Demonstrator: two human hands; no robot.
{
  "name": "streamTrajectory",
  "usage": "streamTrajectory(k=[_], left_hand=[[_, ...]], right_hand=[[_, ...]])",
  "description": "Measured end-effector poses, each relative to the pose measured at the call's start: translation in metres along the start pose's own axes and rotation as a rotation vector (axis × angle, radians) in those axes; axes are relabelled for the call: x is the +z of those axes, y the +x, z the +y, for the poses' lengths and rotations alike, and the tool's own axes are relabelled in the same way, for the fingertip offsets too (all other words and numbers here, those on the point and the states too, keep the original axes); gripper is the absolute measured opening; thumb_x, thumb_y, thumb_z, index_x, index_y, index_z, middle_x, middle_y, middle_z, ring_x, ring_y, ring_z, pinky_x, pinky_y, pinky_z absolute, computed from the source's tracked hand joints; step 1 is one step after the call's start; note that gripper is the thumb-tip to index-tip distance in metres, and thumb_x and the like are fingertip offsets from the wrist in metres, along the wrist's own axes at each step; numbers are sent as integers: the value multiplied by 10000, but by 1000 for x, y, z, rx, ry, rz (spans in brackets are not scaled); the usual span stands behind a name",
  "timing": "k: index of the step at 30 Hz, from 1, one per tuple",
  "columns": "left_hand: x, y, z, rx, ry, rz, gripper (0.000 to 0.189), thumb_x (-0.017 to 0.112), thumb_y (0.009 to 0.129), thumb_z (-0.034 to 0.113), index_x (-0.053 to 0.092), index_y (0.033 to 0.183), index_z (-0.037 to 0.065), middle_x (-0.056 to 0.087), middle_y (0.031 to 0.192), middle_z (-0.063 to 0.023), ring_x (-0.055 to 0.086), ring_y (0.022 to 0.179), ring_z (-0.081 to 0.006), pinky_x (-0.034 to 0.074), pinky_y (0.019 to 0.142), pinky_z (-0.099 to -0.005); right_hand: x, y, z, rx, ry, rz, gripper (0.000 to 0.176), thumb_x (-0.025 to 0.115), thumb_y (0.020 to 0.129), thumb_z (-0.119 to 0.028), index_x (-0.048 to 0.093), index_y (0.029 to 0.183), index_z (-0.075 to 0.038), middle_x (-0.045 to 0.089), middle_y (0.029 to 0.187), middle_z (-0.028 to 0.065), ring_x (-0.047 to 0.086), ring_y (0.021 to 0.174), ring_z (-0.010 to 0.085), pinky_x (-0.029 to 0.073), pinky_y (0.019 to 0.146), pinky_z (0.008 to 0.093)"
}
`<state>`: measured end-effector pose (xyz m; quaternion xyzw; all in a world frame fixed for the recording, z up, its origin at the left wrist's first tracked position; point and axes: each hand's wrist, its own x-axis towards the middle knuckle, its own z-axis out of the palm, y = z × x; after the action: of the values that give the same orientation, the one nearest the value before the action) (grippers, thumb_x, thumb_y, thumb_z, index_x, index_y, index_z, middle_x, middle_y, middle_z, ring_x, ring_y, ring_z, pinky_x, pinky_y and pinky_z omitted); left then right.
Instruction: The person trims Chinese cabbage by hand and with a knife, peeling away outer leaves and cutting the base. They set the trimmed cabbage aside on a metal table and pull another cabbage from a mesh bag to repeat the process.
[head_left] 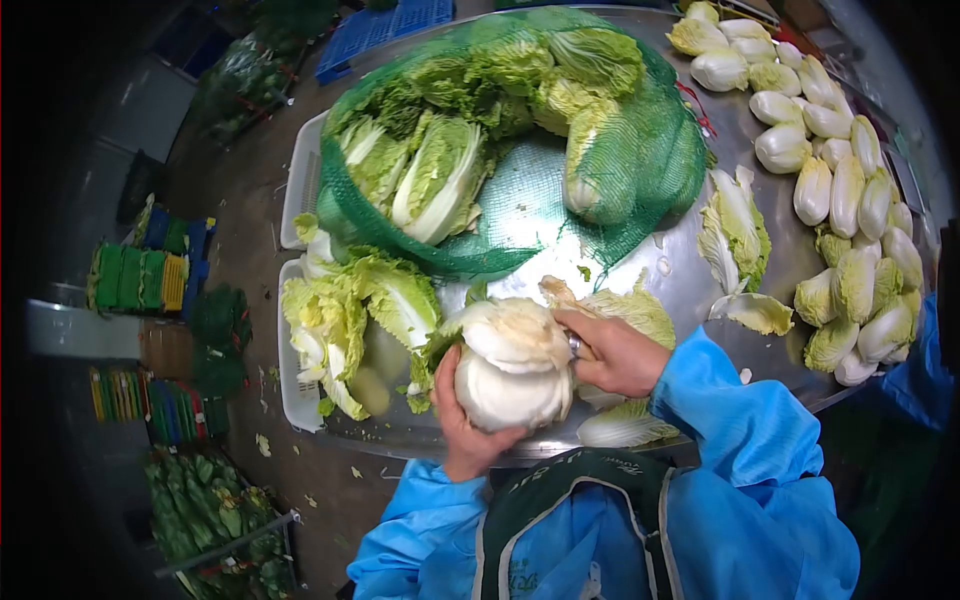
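A napa cabbage point(515, 370) is held over the front edge of the metal table, its pale base facing me. My left hand point(465, 415) is wrapped round its left and lower side. At its right side my right hand point(615, 352) is closed round a small tool point(578, 345) with a metal part by the cabbage base; the rest of the tool is hidden. Behind the cabbage lies an open green mesh bag point(640, 170) with several leafy cabbages point(440, 180). Loose leaves point(625, 425) lie under and beside my right hand.
White baskets point(300, 385) stand at the table's left edge, one heaped with torn leaves point(335, 320). Trimmed cabbages point(845, 195) cover the right side of the metal table point(690, 290). More leaves point(735, 235) lie before them. Stacked crates point(135, 280) and bagged vegetables point(215, 510) stand on the floor at left.
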<state>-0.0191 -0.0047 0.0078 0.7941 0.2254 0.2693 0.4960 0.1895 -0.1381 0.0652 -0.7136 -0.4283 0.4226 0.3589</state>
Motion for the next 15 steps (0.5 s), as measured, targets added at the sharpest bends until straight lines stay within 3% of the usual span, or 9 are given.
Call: streamTrajectory(k=[3, 5, 6, 8, 9, 10, 11, 12, 15], left_hand=[[2, 2, 12, -60, -148, 171, 995, 783, 612, 473, 319, 1346, -12, 423, 1273, -178, 422, 1164, -272, 331, 998, -389], [-6, 3, 17, -202, -461, 257, 844, 723, 686, 386, 339, 1326, -10, 453, 1237, -163, 451, 1129, -249, 339, 990, -366], [-10, 7, 30, -233, -331, 299, 651, 625, 751, 294, 393, 1274, -18, 476, 1210, -149, 476, 1094, -229, 358, 970, -345], [-21, 2, 16, -256, -355, 335, 601, 599, 766, 274, 414, 1253, -24, 484, 1200, -146, 476, 1093, -227, 362, 964, -345], [-26, 0, 10, -271, -387, 354, 552, 572, 780, 255, 434, 1231, -31, 492, 1191, -143, 477, 1091, -226, 366, 958, -344], [-31, 0, 9, -277, -376, 394, 515, 541, 783, 256, 441, 1193, -40, 509, 1150, -168, 505, 1049, -232, 396, 930, -342], [-35, -2, 7, -262, -379, 409, 515, 541, 783, 256, 441, 1193, -40, 509, 1150, -168, 505, 1049, -232, 396, 930, -342], [-38, -6, 3, -250, -362, 403, 511, 533, 786, 259, 440, 1191, -40, 510, 1151, -172, 504, 1055, -239, 393, 935, -346], [-36, -4, -4, -203, -417, 449, 497, 514, 798, 263, 439, 1184, -40, 512, 1159, -183, 498, 1077, -257, 380, 956, -354]], right_hand=[[11, 24, 1, -197, -37, 61, 545, 527, 750, -96, 396, 1268, 14, 602, 865, 295, 590, 810, 435, 462, 754, 452], [14, 27, -17, -91, -71, 7, 567, 557, 723, -66, 421, 1267, 13, 595, 950, 272, 604, 881, 379, 476, 780, 379], [14, 26, -31, -71, -86, -49, 572, 558, 724, -67, 417, 1272, 15, 596, 919, 268, 607, 830, 370, 482, 750, 379], [23, 38, -23, -157, -103, -41, 554, 542, 740, -93, 409, 1268, 8, 620, 841, 263, 607, 793, 406, 483, 743, 427], [23, 53, 1, -125, -47, -39, 543, 560, 740, -96, 437, 1260, -1, 632, 852, 241, 623, 784, 359, 489, 735, 408], [10, 58, -7, 201, 59, -105, 494, 571, 747, -98, 487, 1225, -7, 631, 900, 234, 622, 806, 319, 491, 732, 401], [12, 71, 36, 127, -84, 52, 406, 567, 760, -105, 536, 1144, 24, 626, 915, 237, 622, 825, 303, 490, 711, 406], [10, 77, 75, 323, -234, 141, 338, 566, 768, -115, 559, 1050, 72, 622, 921, 250, 622, 835, 303, 494, 706, 397], [-15, 35, 17, 309, -40, 158, 464, 643, 793, -267, 547, 1064, 97, 612, 1037, 241, 629, 853, 282, 510, 719, 359]])
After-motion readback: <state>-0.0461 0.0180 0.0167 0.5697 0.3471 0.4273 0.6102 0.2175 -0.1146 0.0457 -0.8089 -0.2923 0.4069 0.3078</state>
